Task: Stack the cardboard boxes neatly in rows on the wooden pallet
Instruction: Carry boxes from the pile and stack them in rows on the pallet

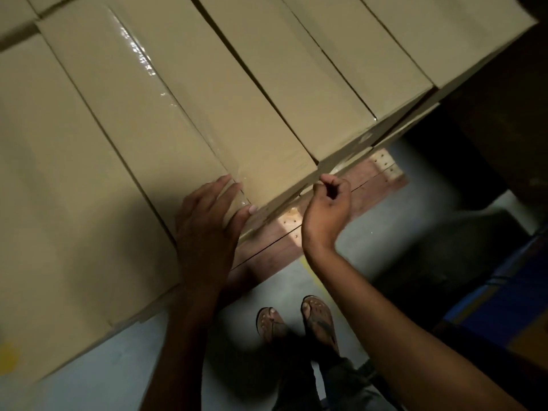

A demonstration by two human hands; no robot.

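Observation:
Long tan cardboard boxes lie side by side in a tight row, filling the upper left of the view. The taped box (184, 114) in the middle has glossy clear tape along its top seam. My left hand (210, 229) lies flat with fingers spread on that box's near end, pressing on its corner. My right hand (327, 209) hovers just off the same box's near right corner, fingers curled loosely with nothing in them. The wooden pallet (364, 185) shows as reddish planks below the boxes' near ends. Lower boxes under the top row are mostly hidden.
Grey concrete floor (118, 366) runs along the near side. My sandalled feet (296, 324) stand close to the pallet edge. A dark shadowed area lies to the right, with a blue object (510, 286) at the right edge. A yellow floor mark (9, 355) sits at far left.

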